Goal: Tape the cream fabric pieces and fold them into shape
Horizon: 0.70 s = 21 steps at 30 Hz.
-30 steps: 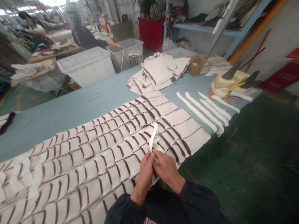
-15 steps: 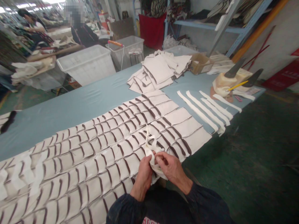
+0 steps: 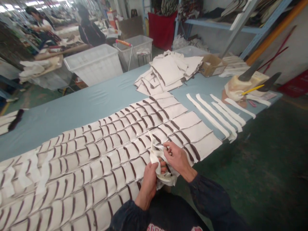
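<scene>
Blue-grey sheeting covers a long table [image 3: 79, 102]. Overlapping pale panels [image 3: 113, 154] with dark edges spread in rows along the table's near side. Beyond its far edge stands a white plastic bin [image 3: 96, 65]. A heap of pale pieces [image 3: 168, 70] lies towards the table's far side, loose white strips [image 3: 208, 116] near its right end. At the table's near edge, the left hand [image 3: 149, 181] grips a crumpled white bundle [image 3: 154, 157]; the right hand [image 3: 179, 160] appears to pinch its upper part, fingers curled. A slim yellow tool [image 3: 252, 89] rests at the table's right end.
</scene>
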Available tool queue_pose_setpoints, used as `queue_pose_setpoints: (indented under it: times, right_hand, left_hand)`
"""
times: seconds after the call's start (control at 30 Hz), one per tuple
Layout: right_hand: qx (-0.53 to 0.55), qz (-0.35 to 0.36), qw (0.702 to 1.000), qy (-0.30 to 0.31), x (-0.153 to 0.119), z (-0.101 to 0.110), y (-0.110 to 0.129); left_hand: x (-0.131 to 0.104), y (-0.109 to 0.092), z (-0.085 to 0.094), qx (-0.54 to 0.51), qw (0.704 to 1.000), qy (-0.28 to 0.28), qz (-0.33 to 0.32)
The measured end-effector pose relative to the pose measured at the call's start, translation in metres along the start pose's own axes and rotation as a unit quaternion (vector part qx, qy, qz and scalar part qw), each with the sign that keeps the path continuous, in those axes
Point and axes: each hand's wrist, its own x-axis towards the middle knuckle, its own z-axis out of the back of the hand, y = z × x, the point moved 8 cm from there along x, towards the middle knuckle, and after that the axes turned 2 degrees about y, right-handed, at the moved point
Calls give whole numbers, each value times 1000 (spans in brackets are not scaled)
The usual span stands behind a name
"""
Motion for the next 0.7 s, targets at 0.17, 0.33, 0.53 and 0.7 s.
queue_pose_setpoints:
  times: [0.17,0.33,0.53,0.7]
  right_hand:
    - [-110,97,988,48,-5,-12,24]
    - [-154,98,982,57,-2,-23,21]
    - [-164,97,981,41,-11,-20,18]
    - [-145,116,983,10,-26,-13,25]
  left_hand:
    - [-1,-3,8,56,997,-18,-42]
    - [-1,-7,11,83,995,-22,-59]
    - [-2,-7,10,67,996,-20,-57]
    - [-3,-3,13,47,997,-20,-51]
